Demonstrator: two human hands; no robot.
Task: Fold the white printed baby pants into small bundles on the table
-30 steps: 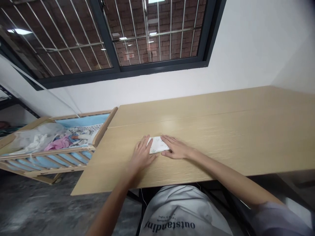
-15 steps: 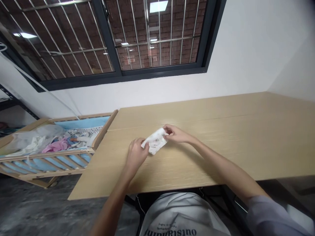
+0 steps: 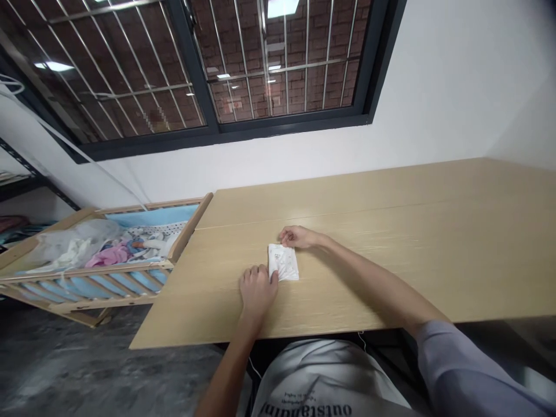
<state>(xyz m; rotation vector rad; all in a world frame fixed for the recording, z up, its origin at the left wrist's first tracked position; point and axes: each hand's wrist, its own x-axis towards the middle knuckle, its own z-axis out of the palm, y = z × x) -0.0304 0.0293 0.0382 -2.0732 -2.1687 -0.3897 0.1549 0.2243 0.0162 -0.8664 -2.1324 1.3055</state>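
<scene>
A small white packet point(image 3: 284, 263) with faint printed marks lies nearly square on the wooden tabletop. Its kind is hard to make out; it looks soft and slightly creased. My left hand point(image 3: 258, 288) rests on the table at the packet's lower left, thumb on its edge and fingers lying on the wood. At the upper edge, my right hand point(image 3: 297, 237) has its fingers pinched together on the packet's top side. Its fingertips partly cover that edge.
The pale wooden table point(image 3: 391, 231) stretches far to the right and back to the white wall. To the left stands a wooden crib point(image 3: 117, 272) with blue lining, holding cloths and a plastic bag. A barred window point(image 3: 217, 124) is above.
The packet has gone from tilted and held between both hands to lying flat on the table. My left hand has moved right and down, my right hand slightly left.
</scene>
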